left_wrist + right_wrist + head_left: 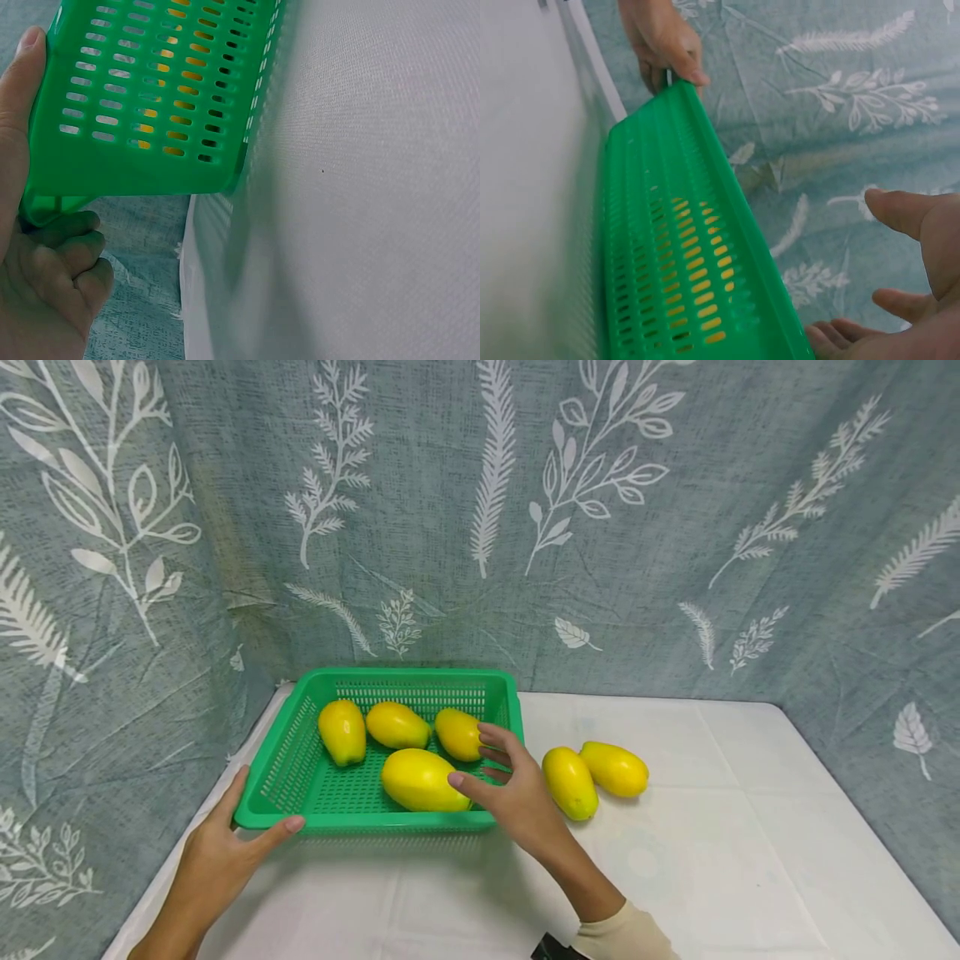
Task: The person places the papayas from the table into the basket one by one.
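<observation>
A green plastic basket [352,821] with slotted walls holds several glossy yellow oval fruits. The largest-looking fruit [416,779] lies at the front, with three others, at left [342,732], middle [397,725] and right [456,733], behind it. My left hand [217,860] grips the basket's near left corner, thumb over the rim and fingers curled beneath it in the left wrist view. Over the basket's right end is my right hand [528,797], fingers spread and nothing held. Its thumb overlaps the front fruit in the head view, and its fingertips partly cover the right-hand fruit.
Two more yellow fruits, one nearer [570,782] and one farther right [617,768], lie together on the white tablecloth [735,843] right of the basket. A grey-green leaf-patterned curtain [435,527] encloses the table's back and sides. A small black object [553,948] shows by the right sleeve.
</observation>
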{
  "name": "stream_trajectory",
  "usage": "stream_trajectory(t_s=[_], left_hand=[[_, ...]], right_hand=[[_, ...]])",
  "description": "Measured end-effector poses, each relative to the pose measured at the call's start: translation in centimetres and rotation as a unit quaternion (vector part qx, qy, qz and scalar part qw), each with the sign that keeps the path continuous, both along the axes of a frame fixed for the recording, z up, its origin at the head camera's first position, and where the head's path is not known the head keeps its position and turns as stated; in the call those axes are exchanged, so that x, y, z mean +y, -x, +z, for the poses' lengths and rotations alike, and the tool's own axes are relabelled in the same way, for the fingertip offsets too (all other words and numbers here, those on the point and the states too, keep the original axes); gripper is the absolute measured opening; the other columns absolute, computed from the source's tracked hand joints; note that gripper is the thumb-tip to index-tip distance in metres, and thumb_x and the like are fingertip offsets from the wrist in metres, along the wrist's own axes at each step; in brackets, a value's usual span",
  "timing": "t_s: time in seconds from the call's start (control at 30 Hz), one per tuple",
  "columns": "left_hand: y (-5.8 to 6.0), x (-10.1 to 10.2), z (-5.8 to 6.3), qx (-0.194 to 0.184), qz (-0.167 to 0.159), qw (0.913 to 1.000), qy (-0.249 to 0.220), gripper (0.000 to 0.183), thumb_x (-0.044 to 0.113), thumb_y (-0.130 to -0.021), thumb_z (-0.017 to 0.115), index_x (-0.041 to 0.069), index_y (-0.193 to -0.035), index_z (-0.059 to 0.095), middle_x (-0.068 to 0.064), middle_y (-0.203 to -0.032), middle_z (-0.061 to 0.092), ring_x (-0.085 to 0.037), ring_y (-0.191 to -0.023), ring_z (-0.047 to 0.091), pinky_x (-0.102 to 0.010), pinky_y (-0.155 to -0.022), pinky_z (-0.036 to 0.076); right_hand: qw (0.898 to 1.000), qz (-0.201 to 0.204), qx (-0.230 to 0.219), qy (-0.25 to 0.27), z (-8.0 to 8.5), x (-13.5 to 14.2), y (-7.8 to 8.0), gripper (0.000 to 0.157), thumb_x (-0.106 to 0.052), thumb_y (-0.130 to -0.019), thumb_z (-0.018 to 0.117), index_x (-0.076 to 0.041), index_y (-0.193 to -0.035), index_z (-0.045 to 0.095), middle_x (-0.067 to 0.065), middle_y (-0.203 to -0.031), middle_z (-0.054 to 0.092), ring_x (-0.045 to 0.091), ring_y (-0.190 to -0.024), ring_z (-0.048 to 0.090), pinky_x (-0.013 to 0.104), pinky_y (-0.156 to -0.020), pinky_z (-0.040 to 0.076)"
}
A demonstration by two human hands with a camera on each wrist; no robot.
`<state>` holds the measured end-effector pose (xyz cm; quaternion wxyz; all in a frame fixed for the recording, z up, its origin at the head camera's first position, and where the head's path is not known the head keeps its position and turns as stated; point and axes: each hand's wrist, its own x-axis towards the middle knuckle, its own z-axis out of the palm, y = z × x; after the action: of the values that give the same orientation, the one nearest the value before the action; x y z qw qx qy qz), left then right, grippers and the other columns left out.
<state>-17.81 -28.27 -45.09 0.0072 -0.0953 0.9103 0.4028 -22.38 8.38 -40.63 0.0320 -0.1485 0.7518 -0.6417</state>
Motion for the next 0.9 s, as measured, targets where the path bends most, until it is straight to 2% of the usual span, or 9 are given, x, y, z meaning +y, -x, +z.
stream_trajectory(t_s=[0.27,0.6,0.9], left_hand=[[0.0,0.0,0.0,0.002,0.0,1.0,0.004,0.115,0.057,-0.1,0.069,0.016,-0.169,-0.013,-0.038,-0.17,0.007,-0.065,-0.151,0.019,-0.08,-0.108,0.031],[0.0,0.1,0.0,0.014,0.001,0.9999,0.001,0.114,0.055,-0.1,0.07,0.016,-0.17,-0.011,-0.039,-0.169,0.011,-0.064,-0.151,0.021,-0.08,-0.108,0.031],[-0.1,0.1,-0.1,0.017,-0.002,0.9999,-0.001,0.113,0.054,-0.1,0.071,0.017,-0.17,-0.011,-0.038,-0.169,0.012,-0.064,-0.151,0.022,-0.079,-0.108,0.031]], right_hand=[[1.0,-0.024,0.01,0.007,0.0,1.3,0.1,0.072,-0.028,-0.094,0.082,-0.019,-0.156,0.049,0.002,-0.158,0.052,0.032,-0.144,0.053,0.05,-0.118,0.046],[0.999,-0.052,0.015,-0.002,-0.3,3.8,0.9,0.073,-0.022,-0.094,0.082,-0.012,-0.157,0.048,0.015,-0.158,0.051,0.035,-0.144,0.053,0.052,-0.119,0.045],[0.995,-0.1,0.011,-0.03,-0.6,6.4,1.6,0.069,-0.022,-0.094,0.084,-0.014,-0.155,0.052,0.013,-0.156,0.054,0.036,-0.145,0.053,0.05,-0.119,0.046]])
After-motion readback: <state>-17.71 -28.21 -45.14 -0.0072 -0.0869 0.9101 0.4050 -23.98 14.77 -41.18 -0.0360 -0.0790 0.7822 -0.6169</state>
